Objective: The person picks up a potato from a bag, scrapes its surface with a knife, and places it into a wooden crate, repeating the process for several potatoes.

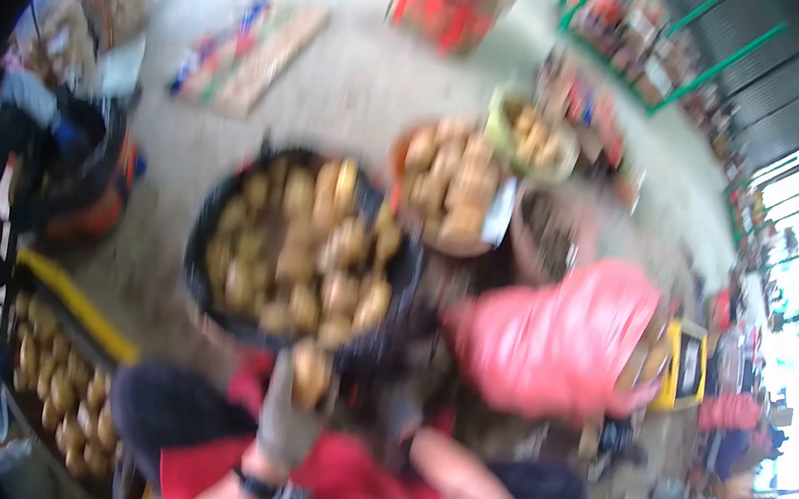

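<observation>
My left hand [284,421], in a light grey glove, is closed around a potato [310,376] at the near rim of a large black tub [199,259]. Many brown, rounded potatoes [344,247] fill the tub. My right hand [400,413] looks gloved too and is low beside the tub's near right side. Motion smears its fingers, so what it holds, if anything, does not show. To its right lies a bulging pink mesh sack [560,336] with potatoes at its open end.
Beyond the tub stand an orange basket [401,164] and a pale green basin [498,126], both holding potatoes. At left is a yellow-edged crate [79,303] of potatoes. A yellow scale-like box [685,366] sits past the sack. Flattened cardboard [258,59] lies on the floor.
</observation>
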Available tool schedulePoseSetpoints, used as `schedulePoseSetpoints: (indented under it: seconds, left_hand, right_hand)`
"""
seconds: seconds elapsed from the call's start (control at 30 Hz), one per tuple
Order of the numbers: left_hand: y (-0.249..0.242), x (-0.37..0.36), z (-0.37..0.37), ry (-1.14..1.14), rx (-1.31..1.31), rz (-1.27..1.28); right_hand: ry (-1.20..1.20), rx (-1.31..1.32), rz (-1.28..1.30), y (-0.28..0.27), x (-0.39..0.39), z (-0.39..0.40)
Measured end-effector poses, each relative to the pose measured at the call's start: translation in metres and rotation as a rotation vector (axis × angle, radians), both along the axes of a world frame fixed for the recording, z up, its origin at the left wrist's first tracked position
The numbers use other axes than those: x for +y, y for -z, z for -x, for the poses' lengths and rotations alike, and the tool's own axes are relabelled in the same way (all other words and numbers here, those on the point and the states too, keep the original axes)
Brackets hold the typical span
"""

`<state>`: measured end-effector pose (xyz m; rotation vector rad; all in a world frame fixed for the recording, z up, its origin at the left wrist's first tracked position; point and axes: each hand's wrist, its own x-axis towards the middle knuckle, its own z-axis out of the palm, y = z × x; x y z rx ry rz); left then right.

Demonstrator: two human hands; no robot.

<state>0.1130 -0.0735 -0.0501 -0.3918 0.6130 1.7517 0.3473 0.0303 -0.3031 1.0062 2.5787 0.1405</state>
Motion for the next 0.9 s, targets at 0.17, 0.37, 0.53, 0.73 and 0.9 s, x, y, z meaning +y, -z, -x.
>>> schedulePoseSetpoints:
  seconds: [0.17, 0.37, 0.53, 0.73, 0.9]
  left_hand:
    - [0.024, 0.010, -0.002, 0.161, 0.164, 0.053]
    - [0.028, 0.015, -0.009, 0.161, 0.182, 0.126]
    - [0.027, 0.008, -0.018, 0.184, 0.299, 0.036]
    - [0.022, 0.004, -0.023, 0.176, 0.246, 0.021]
    - [0.022, -0.006, -0.024, 0.189, 0.183, -0.068]
  right_hand:
    - [0.035, 0.067, 0.430, -0.008, 0.033, 0.005]
    - [0.108, 0.074, 0.541, -0.085, 0.037, 0.022]
    - [0.144, 0.006, 0.570, -0.105, 0.031, 0.018]
    - [0.124, -0.114, 0.475, -0.166, 0.043, 0.003]
    - [0.065, 0.185, 0.693, -0.248, 0.043, -0.019]
